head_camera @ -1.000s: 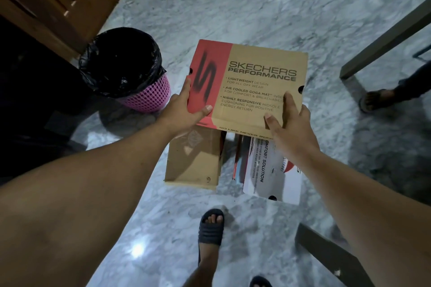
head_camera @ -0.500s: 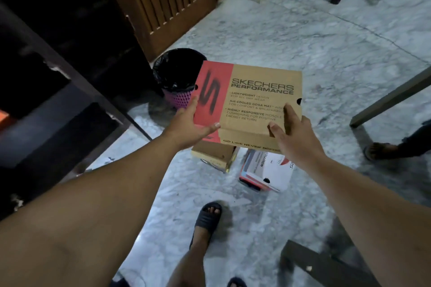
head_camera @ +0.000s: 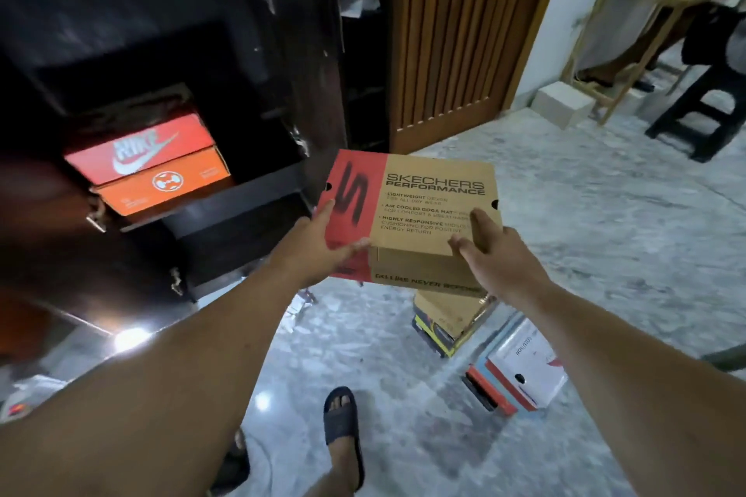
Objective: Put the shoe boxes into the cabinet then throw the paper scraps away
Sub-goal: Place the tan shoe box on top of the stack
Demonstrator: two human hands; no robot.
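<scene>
both hands (head_camera: pixel 319 250) gripping skechers box (head_camera: pixel 420 206), nike box (head_camera: pixel 141 151) in cabinet (head_camera: pixel 226 206)

A single head-worn wide-angle view looks forward and down along both forearms. The left hand (head_camera: pixel 323 250) and right hand (head_camera: pixel 494 258) sit near mid-frame, close to the lens. Beyond the left hand a dark cabinet (head_camera: pixel 250 190) appears, seemingly blurred.
</scene>
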